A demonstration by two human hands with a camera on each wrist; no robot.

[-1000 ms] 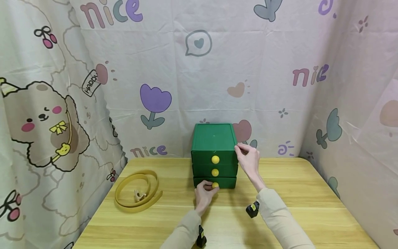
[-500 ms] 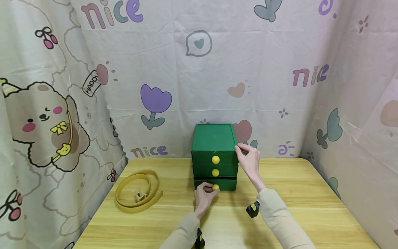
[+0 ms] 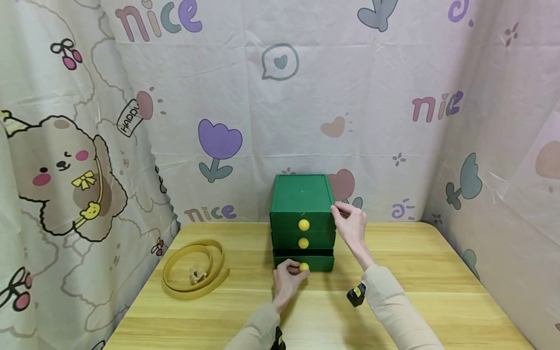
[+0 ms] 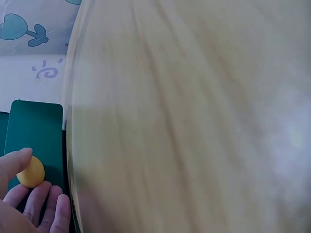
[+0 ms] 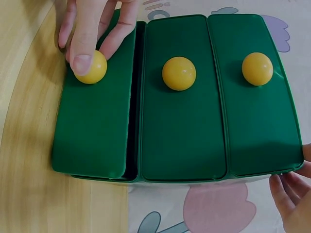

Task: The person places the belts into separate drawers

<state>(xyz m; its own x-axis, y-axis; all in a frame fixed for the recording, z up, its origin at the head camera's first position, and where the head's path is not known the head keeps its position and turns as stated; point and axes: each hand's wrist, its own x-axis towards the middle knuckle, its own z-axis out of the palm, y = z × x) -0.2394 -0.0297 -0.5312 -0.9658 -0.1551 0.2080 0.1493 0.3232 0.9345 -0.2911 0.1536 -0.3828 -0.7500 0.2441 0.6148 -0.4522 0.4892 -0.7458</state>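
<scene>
A green drawer box (image 3: pixel 302 193) with three stacked drawers, each with a round yellow knob, stands on the wooden table. Its bottom drawer (image 3: pixel 319 264) is partly pulled out, showing a dark gap above its front. My left hand (image 3: pixel 286 282) pinches the bottom drawer's knob (image 5: pixel 92 68) between thumb and fingers, as the right wrist view shows. Up at the box's front top right corner, my right hand (image 3: pixel 352 226) holds the edge with its fingertips. The middle drawer (image 5: pixel 182 126) and top drawer (image 5: pixel 262 121) are pushed in.
To the left on the table (image 3: pixel 415 301) lies a coiled yellow strap (image 3: pixel 168 262), belt-like, with a small light-coloured piece (image 3: pixel 198 275) inside its loop. Printed curtains (image 3: pixel 280 121) hang behind and at both sides of the table.
The bottom drawer has slid out toward me, from nearly flush to partly pulled out, with my left hand moving along on its knob. My right hand has stayed at the box's corner.
</scene>
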